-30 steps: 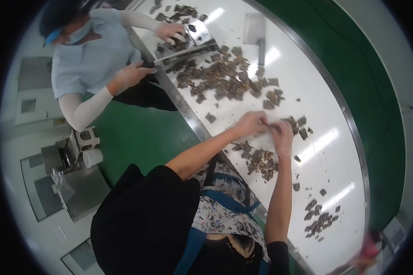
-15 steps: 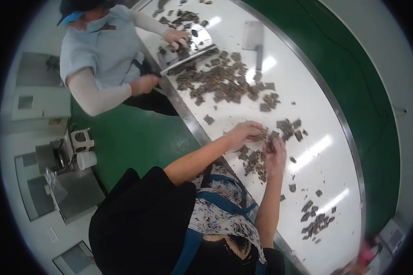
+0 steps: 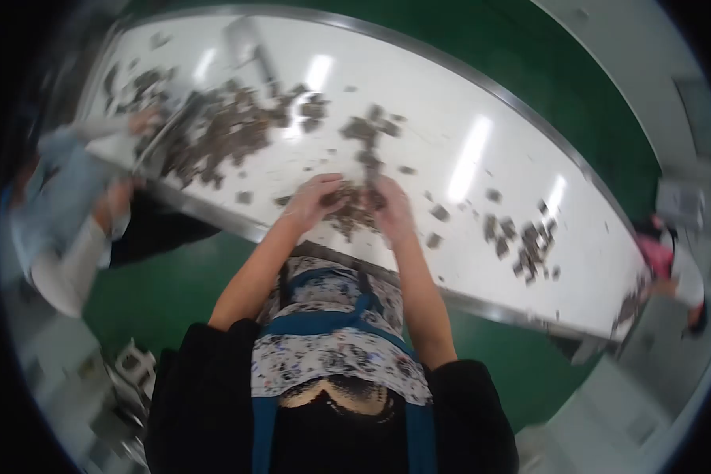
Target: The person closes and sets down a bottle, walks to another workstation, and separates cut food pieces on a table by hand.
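Note:
On the white table (image 3: 419,103), a small pile of brown crumbs and pieces (image 3: 353,212) lies between my two hands. My left hand (image 3: 316,199) is at the pile's left side with its fingers bent; blur hides whether it holds anything. Dark pieces (image 3: 375,199) are gripped in my right hand (image 3: 393,212), at the pile's right side. Just beyond my hands is a loose cluster of dark flat pieces (image 3: 367,130).
A co-worker (image 3: 67,189) at the left holds a long blade (image 3: 167,130) by a large heap of pieces (image 3: 221,134). A blurred cleaver (image 3: 254,55) lies at the far side. More pieces (image 3: 533,245) lie right; another person (image 3: 671,265) stands at the right end.
The view has turned, bringing the table's right end and the person there into fuller sight. My hands have moved apart, from a pinch together to either side of the small pile.

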### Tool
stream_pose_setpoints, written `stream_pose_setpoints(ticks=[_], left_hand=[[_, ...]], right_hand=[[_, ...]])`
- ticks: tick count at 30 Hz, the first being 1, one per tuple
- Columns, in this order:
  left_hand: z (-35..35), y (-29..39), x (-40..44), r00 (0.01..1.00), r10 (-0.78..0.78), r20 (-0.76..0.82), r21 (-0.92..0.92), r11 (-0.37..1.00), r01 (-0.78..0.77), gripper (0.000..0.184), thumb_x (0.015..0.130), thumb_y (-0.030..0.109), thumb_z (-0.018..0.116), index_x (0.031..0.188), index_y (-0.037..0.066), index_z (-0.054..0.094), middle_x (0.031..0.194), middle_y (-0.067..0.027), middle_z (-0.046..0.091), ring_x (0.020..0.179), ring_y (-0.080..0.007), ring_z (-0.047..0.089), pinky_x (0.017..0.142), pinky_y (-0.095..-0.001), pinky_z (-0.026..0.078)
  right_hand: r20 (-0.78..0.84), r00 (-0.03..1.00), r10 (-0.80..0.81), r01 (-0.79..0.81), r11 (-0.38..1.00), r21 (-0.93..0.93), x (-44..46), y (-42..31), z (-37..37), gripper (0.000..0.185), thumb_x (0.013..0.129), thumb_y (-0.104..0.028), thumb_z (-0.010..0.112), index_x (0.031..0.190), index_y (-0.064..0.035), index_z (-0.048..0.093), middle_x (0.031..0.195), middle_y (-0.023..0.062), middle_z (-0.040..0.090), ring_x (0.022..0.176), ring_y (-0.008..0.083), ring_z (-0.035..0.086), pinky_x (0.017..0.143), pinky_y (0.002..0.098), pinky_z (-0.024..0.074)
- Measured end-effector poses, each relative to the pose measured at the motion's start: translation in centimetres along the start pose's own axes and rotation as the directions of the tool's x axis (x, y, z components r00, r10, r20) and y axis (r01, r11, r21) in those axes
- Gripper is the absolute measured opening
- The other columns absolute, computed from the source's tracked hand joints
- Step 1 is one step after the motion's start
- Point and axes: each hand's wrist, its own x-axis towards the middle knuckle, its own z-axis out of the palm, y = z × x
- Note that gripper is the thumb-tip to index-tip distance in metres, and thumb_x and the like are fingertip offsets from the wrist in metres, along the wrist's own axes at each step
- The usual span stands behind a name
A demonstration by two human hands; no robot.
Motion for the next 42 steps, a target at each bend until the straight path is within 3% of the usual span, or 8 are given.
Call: stream_pose_setpoints(ticks=[12,14,16,18,23,31,34,42], left_hand=[[17.9,-14.3,3.7,0.831,-0.395,0.391,0.413,0.883,0.225,0.054,0.087,0.026,0.075,0.132,0.005,0.054,0.120,-0.0108,0.060,0.110,-0.0206,0.061,0.093,-0.0383,0.053],[19.8,-18.2,3.5,0.864,-0.224,0.452,0.426,0.905,0.012,0.075,0.083,0.034,0.077,0.142,0.002,0.044,0.132,-0.0174,0.055,0.119,-0.0288,0.058,0.097,-0.0443,0.050],[19.8,-17.3,2.7,0.922,-0.229,0.313,0.482,0.875,0.054,0.080,0.082,0.036,0.077,0.144,0.001,0.041,0.136,-0.0205,0.053,0.121,-0.0311,0.056,0.099,-0.0444,0.049],[17.9,-17.6,4.2,0.877,0.095,0.471,0.771,0.438,-0.462,0.079,0.080,0.034,0.077,0.141,-0.003,0.043,0.137,-0.0236,0.053,0.121,-0.0324,0.057,0.100,-0.0406,0.049],[9.0,-9.8,6.4,0.841,0.503,0.200,0.866,0.310,-0.392,0.027,0.085,0.013,0.060,0.110,0.006,0.069,0.099,-0.0140,0.071,0.092,-0.0327,0.068,0.083,-0.0412,0.054],[3.1,3.3,11.8,0.455,0.876,0.162,0.975,-0.072,-0.209,0.045,0.076,0.021,0.074,0.117,0.003,0.067,0.111,-0.0223,0.062,0.105,-0.0353,0.060,0.094,-0.0414,0.049],[4.1,4.9,11.4,0.604,0.785,0.136,0.990,-0.086,-0.111,0.038,0.074,0.020,0.076,0.107,0.003,0.069,0.110,-0.0223,0.062,0.106,-0.0350,0.059,0.094,-0.0416,0.049],[1.0,3.2,9.9,0.783,0.599,-0.170,0.808,0.539,-0.237,0.030,0.079,0.011,0.074,0.105,0.001,0.063,0.101,-0.0170,0.069,0.090,-0.0307,0.068,0.079,-0.0368,0.053]], right_hand=[[-0.423,0.758,-0.497,0.520,0.851,-0.069,-12.2,-6.9,-22.1,0.017,0.097,-0.018,0.059,0.100,-0.0018,0.061,0.094,0.0079,0.062,0.085,0.0163,0.062,0.082,0.0294,0.0549],[-0.473,0.831,-0.294,0.538,0.645,0.543,-14.9,-10.1,-26.4,0.033,0.096,-0.018,0.064,0.118,0.0045,0.056,0.108,0.0168,0.062,0.104,0.0275,0.061,0.099,0.0417,0.0544],[-0.753,0.514,-0.410,0.762,0.622,0.181,-15.8,-10.8,-26.6,0.052,0.096,-0.024,0.065,0.130,0.0093,0.044,0.127,0.0263,0.050,0.119,0.0375,0.054,0.105,0.0469,0.0524],[-0.784,0.507,-0.360,0.707,0.693,0.139,-17.4,-11.0,-24.1,0.058,0.096,-0.022,0.065,0.135,0.0098,0.036,0.133,0.0296,0.042,0.117,0.0407,0.054,0.104,0.0461,0.0539],[-0.792,0.362,-0.491,0.620,0.762,-0.189,-16.6,-7.2,-25.4,0.051,0.092,-0.011,0.064,0.134,0.0026,0.039,0.130,0.0242,0.049,0.102,0.0359,0.061,0.088,0.0417,0.0600],[-0.222,0.740,-0.636,0.290,0.598,-0.747,-7.6,-4.4,-10.9,0.022,0.095,-0.010,0.062,0.116,-0.0032,0.064,0.109,0.0088,0.066,0.095,0.0194,0.066,0.069,0.0302,0.0587],[0.055,0.801,-0.597,0.276,0.286,-0.918,-3.4,-3.5,-3.7,0.025,0.093,-0.009,0.062,0.117,-0.0019,0.065,0.110,0.0104,0.067,0.092,0.0208,0.067,0.077,0.0324,0.0565],[0.621,0.664,-0.416,0.391,-0.515,-0.763,9.5,-2.8,6.2,0.034,0.077,-0.005,0.068,0.111,-0.0073,0.065,0.115,0.0140,0.060,0.108,0.0352,0.055,0.095,0.0434,0.0453]])
